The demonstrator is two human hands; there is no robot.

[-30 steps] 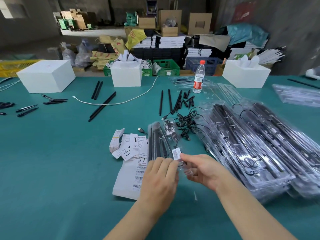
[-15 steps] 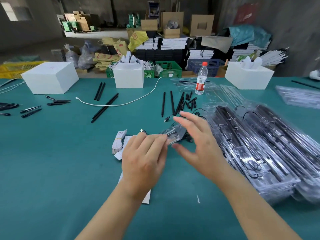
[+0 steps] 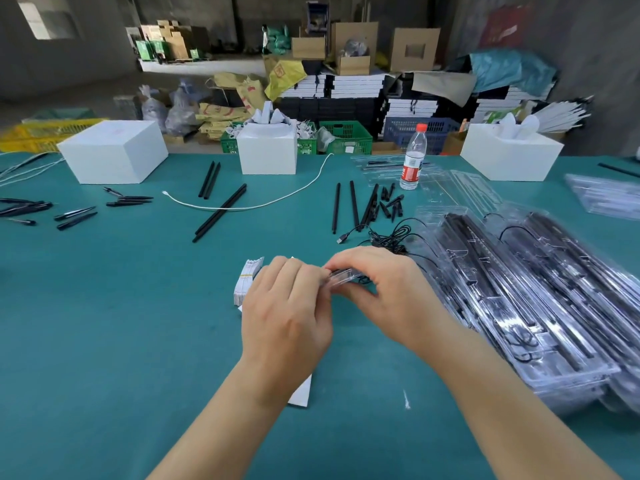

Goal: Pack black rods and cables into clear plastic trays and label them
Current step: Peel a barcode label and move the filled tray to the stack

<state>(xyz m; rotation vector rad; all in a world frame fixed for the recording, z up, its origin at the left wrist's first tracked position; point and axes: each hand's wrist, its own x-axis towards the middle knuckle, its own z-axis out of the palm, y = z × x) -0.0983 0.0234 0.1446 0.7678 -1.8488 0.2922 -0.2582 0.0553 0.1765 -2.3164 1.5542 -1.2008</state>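
Note:
Both my hands meet over the green table and hold one clear plastic tray (image 3: 341,276) lifted on edge, so only its far end shows between them. My left hand (image 3: 287,313) grips its left side and my right hand (image 3: 384,299) curls over its right side. A stack of white labels (image 3: 246,282) peeks out left of my left hand, above a white label sheet (image 3: 302,393). Loose black rods (image 3: 353,206) and a tangle of black cables (image 3: 388,239) lie beyond my hands. Filled clear trays (image 3: 519,292) are piled at the right.
Three white boxes (image 3: 114,150) (image 3: 268,148) (image 3: 510,152) stand along the far edge, with a water bottle (image 3: 412,157) near the empty trays (image 3: 460,192). More black rods (image 3: 221,211), a white cable (image 3: 263,202) and short black pieces (image 3: 76,216) lie at the left.
The tray lay flat while my right hand put a label on it; then both hands lifted it on edge and closed around it. The head view moved closer.

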